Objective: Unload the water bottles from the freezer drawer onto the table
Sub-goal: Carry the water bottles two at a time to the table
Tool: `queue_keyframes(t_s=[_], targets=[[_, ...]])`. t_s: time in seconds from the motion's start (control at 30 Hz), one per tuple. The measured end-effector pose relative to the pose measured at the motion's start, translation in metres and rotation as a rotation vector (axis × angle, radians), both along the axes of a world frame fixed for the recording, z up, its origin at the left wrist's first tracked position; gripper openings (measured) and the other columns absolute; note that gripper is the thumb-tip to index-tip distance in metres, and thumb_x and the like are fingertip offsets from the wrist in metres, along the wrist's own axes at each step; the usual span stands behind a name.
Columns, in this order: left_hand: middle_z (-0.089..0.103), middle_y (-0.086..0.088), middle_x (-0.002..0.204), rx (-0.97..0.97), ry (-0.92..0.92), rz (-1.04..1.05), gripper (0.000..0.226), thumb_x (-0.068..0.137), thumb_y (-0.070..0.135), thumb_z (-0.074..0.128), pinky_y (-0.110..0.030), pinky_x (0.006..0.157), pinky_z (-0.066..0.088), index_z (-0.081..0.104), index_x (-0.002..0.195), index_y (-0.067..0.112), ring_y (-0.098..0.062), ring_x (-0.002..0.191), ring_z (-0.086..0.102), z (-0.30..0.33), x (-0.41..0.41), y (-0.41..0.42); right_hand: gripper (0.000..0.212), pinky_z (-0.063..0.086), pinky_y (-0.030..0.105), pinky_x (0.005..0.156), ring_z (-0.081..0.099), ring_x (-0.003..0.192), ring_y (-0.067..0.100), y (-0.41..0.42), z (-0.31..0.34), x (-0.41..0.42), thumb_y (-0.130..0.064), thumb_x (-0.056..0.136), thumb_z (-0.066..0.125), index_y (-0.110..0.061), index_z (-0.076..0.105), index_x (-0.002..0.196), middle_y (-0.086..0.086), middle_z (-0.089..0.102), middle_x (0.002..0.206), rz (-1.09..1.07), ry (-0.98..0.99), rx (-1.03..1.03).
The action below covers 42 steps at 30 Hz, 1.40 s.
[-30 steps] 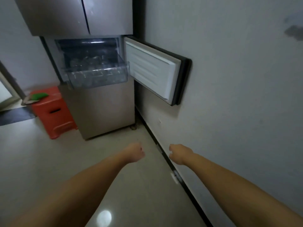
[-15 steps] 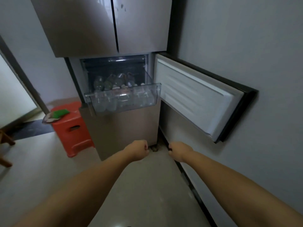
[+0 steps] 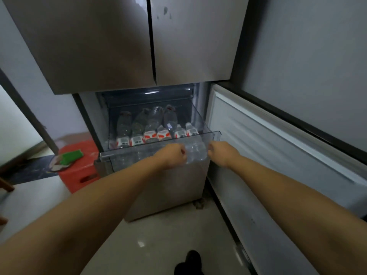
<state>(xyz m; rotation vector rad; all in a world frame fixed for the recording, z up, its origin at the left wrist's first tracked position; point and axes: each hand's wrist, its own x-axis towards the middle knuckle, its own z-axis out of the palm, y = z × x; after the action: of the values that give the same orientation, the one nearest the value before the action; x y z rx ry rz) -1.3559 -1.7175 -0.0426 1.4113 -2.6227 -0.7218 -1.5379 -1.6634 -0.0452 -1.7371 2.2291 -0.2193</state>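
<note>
grey fridge [image 3: 151, 42], side door [image 3: 278, 139] swung open. clear drawer [image 3: 215, 135] pulled out, water bottles [image 3: 153, 124] lying inside (red labels). left hand [image 3: 172, 156] and right hand [image 3: 221, 152] fisted, empty, before drawer front.

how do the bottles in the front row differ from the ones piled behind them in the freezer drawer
The front-row bottles stand upright, and red-and-white labels show on them. The rear bottles lie tilted, leaning over the front row, and look mostly bare and clear. Both sets are clear plastic and sit inside the freezer drawer, still unloaded.
</note>
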Motion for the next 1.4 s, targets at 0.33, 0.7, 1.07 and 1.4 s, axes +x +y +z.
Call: queue_keyframes(t_s=[0.33, 0.7, 1.07, 1.4], targets=[[0.067, -0.013, 0.108, 0.043, 0.038, 0.276, 0.024, 0.093, 0.024, 0.052, -0.038, 0.088, 0.051, 0.063, 0.109, 0.008, -0.028, 0.098, 0.062, 0.002, -0.016, -0.143, 0.029, 0.041, 0.029, 0.072, 0.061, 0.097, 0.029, -0.167, 0.006, -0.005, -0.025, 0.098, 0.041, -0.013, 0.061, 0.115, 0.012, 0.066, 0.111, 0.169, -0.047, -0.097], [0.045, -0.019, 0.134, -0.023, -0.152, 0.442, 0.056, 0.092, 0.043, 0.050, -0.048, 0.092, 0.049, 0.038, 0.137, 0.012, -0.037, 0.121, 0.047, -0.062, -0.010, -0.262, 0.053, 0.044, 0.038, 0.094, 0.052, 0.119, 0.035, -0.287, -0.057, 0.011, -0.041, 0.098, 0.042, -0.006, 0.040, 0.137, 0.018, 0.051, 0.134, 0.080, -0.146, 0.186], [0.023, -0.020, 0.154, 0.045, -0.247, 0.443, 0.080, 0.093, 0.052, 0.044, -0.046, 0.108, 0.038, 0.005, 0.153, 0.017, -0.035, 0.139, 0.031, -0.096, -0.020, -0.302, 0.067, 0.037, 0.043, 0.106, 0.046, 0.129, 0.036, -0.338, -0.086, 0.034, -0.040, 0.096, 0.049, -0.005, 0.025, 0.147, 0.018, 0.045, 0.143, -0.108, -0.323, 0.234], [0.041, -0.016, 0.141, 0.126, -0.220, 0.531, 0.059, 0.090, 0.046, 0.052, -0.044, 0.101, 0.042, 0.039, 0.139, 0.018, -0.034, 0.131, 0.037, -0.073, -0.019, -0.259, 0.047, 0.045, 0.034, 0.100, 0.053, 0.122, 0.031, -0.302, -0.062, 0.033, -0.029, 0.097, 0.050, -0.007, 0.042, 0.139, 0.014, 0.050, 0.139, -0.068, -0.401, 0.289]])
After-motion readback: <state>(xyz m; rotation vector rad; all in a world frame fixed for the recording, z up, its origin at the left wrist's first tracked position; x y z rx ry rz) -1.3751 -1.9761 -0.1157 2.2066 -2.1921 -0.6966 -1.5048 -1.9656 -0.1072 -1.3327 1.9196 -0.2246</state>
